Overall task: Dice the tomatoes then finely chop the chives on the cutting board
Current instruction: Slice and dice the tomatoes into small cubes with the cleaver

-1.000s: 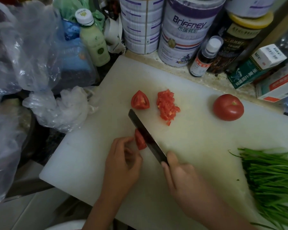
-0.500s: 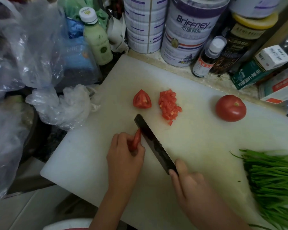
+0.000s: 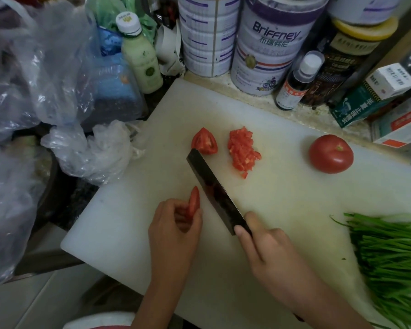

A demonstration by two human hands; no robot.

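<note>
Left hand [image 3: 173, 224] pinches slice [image 3: 194, 201] upright, just beside knife [image 3: 214, 191] clenched in right hand [image 3: 271, 252]. Lay slice flat on board [image 3: 128, 222], tuck fingers [image 3: 169, 205] back, cut strips, then crosswise. Wedge [image 3: 205, 141], whole tomato [image 3: 331, 154], chives [image 3: 389, 252] uncut on board.

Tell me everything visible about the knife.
The knife has a long, broad, dark blade with a squared tip, seemingly dull metal. Its handle is hidden in the right hand, which grips it with a finger on each side of the blade's heel. It runs diagonally over the white cutting board, tip pointing away and left, ending beside the tomato wedge; contact there cannot be told. The tomato slice in the left hand stands just left of the blade, apart.
</note>
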